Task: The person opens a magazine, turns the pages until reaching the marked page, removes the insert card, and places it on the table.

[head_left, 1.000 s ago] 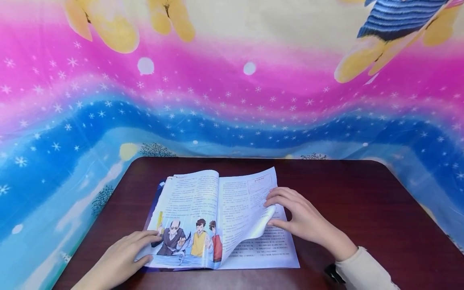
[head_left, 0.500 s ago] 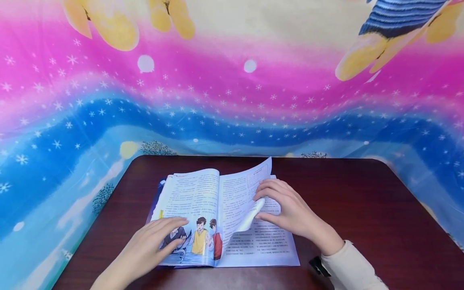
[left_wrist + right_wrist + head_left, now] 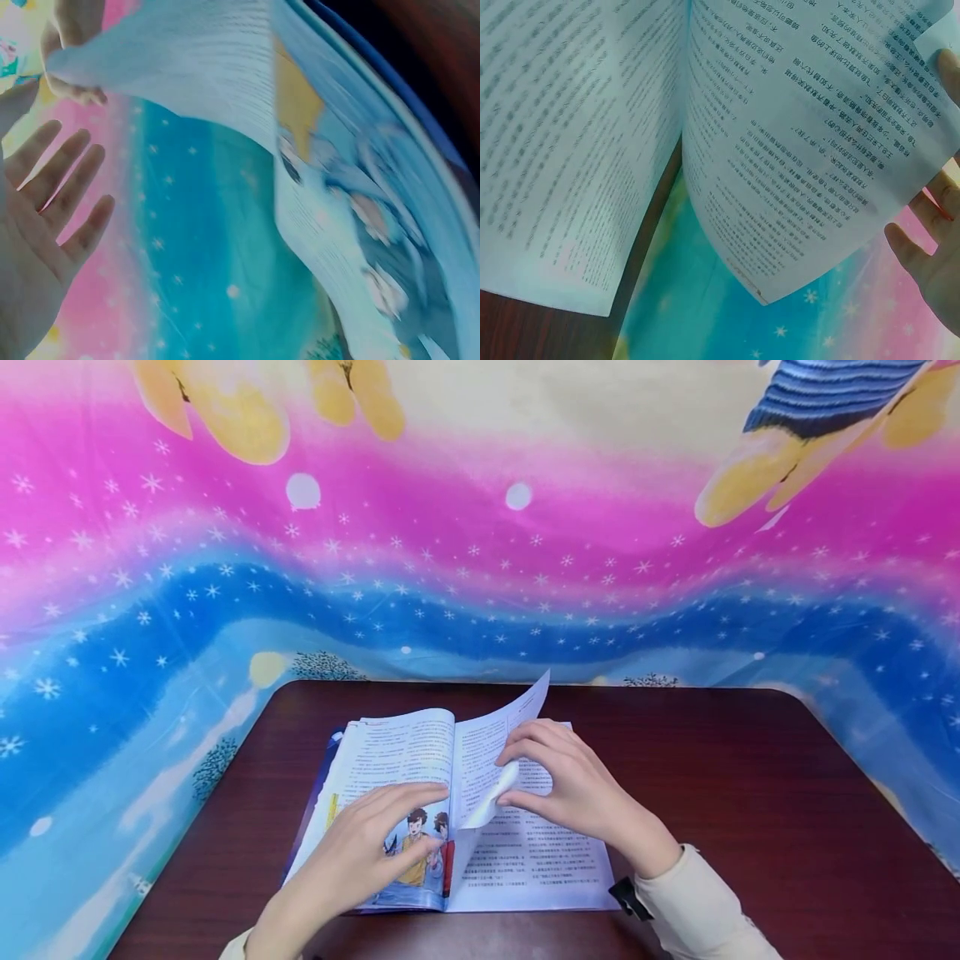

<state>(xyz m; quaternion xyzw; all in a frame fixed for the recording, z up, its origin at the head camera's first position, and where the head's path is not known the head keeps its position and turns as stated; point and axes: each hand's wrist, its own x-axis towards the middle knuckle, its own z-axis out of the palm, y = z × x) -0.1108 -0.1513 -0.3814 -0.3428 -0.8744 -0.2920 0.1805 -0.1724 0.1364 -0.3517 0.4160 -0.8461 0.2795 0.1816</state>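
Note:
An open magazine (image 3: 405, 752) lies on the table, with printed text and a cartoon picture of figures on its left page. My right hand (image 3: 577, 785) pinches the outer edge of a right-hand page (image 3: 480, 768), which is lifted and bent up toward the spine. In the right wrist view that raised page (image 3: 802, 135) shows its text side, with the right hand (image 3: 941, 255) at its edge. My left hand (image 3: 367, 843) hovers over the cartoon page and partly covers it. Its fingers (image 3: 79, 172) look spread and hold nothing in the left wrist view.
The dark reddish-brown table (image 3: 735, 777) has rounded far corners. Behind it hangs a cloth (image 3: 480, 577) in pink and blue with snowflakes. A dark clip-like object (image 3: 628, 899) sits by the right sleeve (image 3: 697, 902).
My right hand has carried the page leftward, curling it further toward the spine. From the magazine's left edge, my left hand has moved right, over the cartoon picture.

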